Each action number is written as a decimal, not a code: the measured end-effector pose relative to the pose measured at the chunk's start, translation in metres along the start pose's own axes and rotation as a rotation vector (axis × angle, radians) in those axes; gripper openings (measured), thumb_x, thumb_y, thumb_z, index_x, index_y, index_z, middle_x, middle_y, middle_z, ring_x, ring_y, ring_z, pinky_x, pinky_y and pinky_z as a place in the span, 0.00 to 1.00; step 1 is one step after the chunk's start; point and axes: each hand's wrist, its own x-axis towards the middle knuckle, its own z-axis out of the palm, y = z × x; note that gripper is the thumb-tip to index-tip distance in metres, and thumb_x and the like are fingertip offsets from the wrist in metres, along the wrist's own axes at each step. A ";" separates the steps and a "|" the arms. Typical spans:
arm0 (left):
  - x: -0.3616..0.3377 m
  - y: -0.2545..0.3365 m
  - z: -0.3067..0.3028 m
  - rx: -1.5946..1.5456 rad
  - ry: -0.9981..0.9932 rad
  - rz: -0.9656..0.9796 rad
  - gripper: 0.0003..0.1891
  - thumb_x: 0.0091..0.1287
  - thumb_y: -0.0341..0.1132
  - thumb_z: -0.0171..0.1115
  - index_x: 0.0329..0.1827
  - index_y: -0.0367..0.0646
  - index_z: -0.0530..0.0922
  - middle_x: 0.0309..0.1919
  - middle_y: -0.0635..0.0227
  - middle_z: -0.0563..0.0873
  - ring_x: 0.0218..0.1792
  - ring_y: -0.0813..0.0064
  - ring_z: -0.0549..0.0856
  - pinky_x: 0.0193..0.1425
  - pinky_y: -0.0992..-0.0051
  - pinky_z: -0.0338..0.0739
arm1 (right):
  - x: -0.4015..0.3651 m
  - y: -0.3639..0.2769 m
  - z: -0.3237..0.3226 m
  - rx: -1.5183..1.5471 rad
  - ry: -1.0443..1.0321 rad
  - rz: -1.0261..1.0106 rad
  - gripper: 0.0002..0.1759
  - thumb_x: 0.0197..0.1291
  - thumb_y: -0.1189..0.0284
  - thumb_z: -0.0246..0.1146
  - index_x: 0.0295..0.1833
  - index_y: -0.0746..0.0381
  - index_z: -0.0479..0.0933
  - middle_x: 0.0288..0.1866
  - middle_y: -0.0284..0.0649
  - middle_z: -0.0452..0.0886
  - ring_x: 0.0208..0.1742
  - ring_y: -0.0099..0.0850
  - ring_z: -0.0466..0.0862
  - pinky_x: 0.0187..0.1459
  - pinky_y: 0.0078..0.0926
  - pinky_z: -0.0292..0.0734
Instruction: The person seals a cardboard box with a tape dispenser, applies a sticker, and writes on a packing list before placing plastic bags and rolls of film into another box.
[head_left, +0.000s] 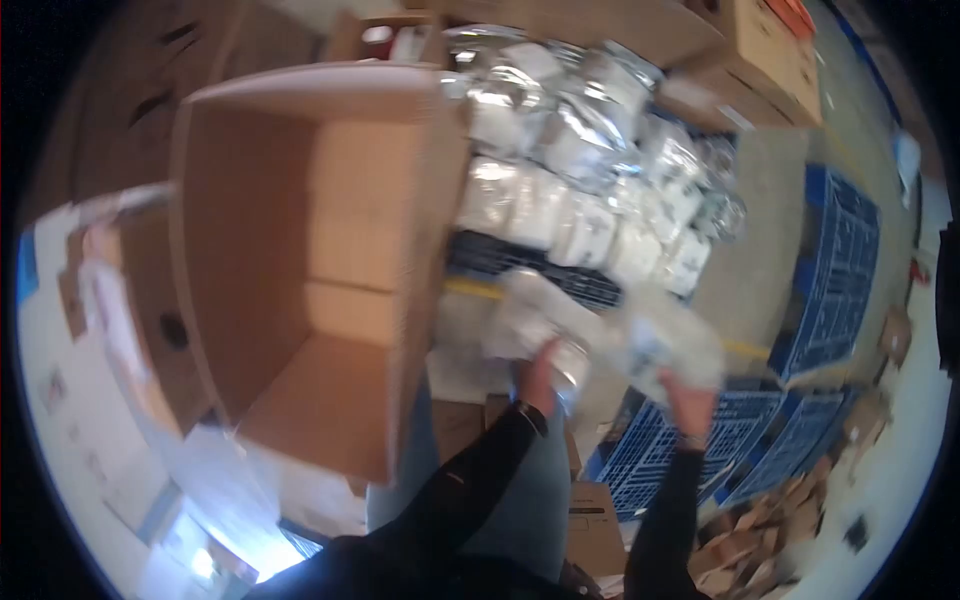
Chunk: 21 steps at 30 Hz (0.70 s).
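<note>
A white, plastic-wrapped packet (535, 310) is gripped by my left hand (539, 378), thumb on its near side. Farther right, my right hand (690, 405) is closed on a second white wrapped packet (668, 345), blurred by motion. What either packet contains cannot be made out. Beyond my hands, several similar silvery-white packets (585, 225) lie in rows on a dark pallet (530, 266). To the left of my left hand stands a large open cardboard box (345, 370), its bare inside walls facing me.
Blue plastic pallets (830, 270) are on the right, with more grid pallets (690, 440) at the lower right. Cardboard boxes (765, 60) stand at the far side. Scrap cardboard (740, 550) is heaped at the bottom right. A closed carton (595, 530) sits near my legs.
</note>
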 end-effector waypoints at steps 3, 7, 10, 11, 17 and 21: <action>-0.040 0.126 -0.130 -0.956 -0.215 -0.478 0.31 0.63 0.25 0.69 0.71 0.36 0.71 0.62 0.56 0.81 0.65 0.62 0.80 0.72 0.63 0.72 | -0.060 -0.082 -0.087 -0.086 0.217 -0.123 0.35 0.57 0.62 0.78 0.66 0.67 0.77 0.61 0.43 0.85 0.61 0.37 0.83 0.66 0.38 0.76; -0.094 0.156 -0.300 -0.840 -0.618 -0.164 0.44 0.57 0.43 0.81 0.75 0.37 0.69 0.67 0.54 0.78 0.69 0.59 0.77 0.76 0.59 0.67 | -0.108 -0.165 -0.149 -0.300 -0.164 -0.313 0.37 0.56 0.65 0.79 0.68 0.66 0.74 0.64 0.45 0.82 0.62 0.36 0.83 0.63 0.39 0.79; -0.135 0.136 -0.413 -0.662 -0.556 0.120 0.46 0.55 0.48 0.82 0.75 0.38 0.70 0.69 0.53 0.77 0.72 0.55 0.74 0.77 0.56 0.65 | -0.141 -0.315 -0.058 -0.158 -0.530 -0.447 0.44 0.51 0.71 0.82 0.72 0.65 0.69 0.64 0.45 0.82 0.63 0.34 0.83 0.65 0.36 0.81; -0.141 0.131 -0.457 -0.639 -0.546 0.081 0.45 0.55 0.46 0.82 0.74 0.38 0.70 0.68 0.54 0.78 0.71 0.55 0.76 0.76 0.54 0.67 | -0.143 -0.360 -0.009 -0.190 -0.618 -0.620 0.46 0.50 0.68 0.82 0.73 0.65 0.68 0.64 0.46 0.81 0.63 0.36 0.82 0.65 0.37 0.79; -0.221 0.018 -0.572 -0.407 -0.028 -0.390 0.35 0.46 0.29 0.78 0.62 0.35 0.79 0.59 0.56 0.85 0.59 0.65 0.84 0.67 0.60 0.78 | -0.074 -0.431 0.300 -0.525 -1.039 -0.995 0.46 0.46 0.50 0.77 0.66 0.67 0.74 0.58 0.54 0.84 0.58 0.48 0.85 0.62 0.41 0.77; -0.223 -0.061 -0.572 -0.661 0.078 -0.603 0.42 0.44 0.31 0.80 0.67 0.34 0.75 0.60 0.56 0.84 0.60 0.64 0.83 0.66 0.61 0.78 | 0.003 -0.381 0.470 -0.714 -1.374 -0.517 0.43 0.44 0.47 0.80 0.58 0.68 0.82 0.55 0.51 0.87 0.60 0.46 0.84 0.64 0.39 0.76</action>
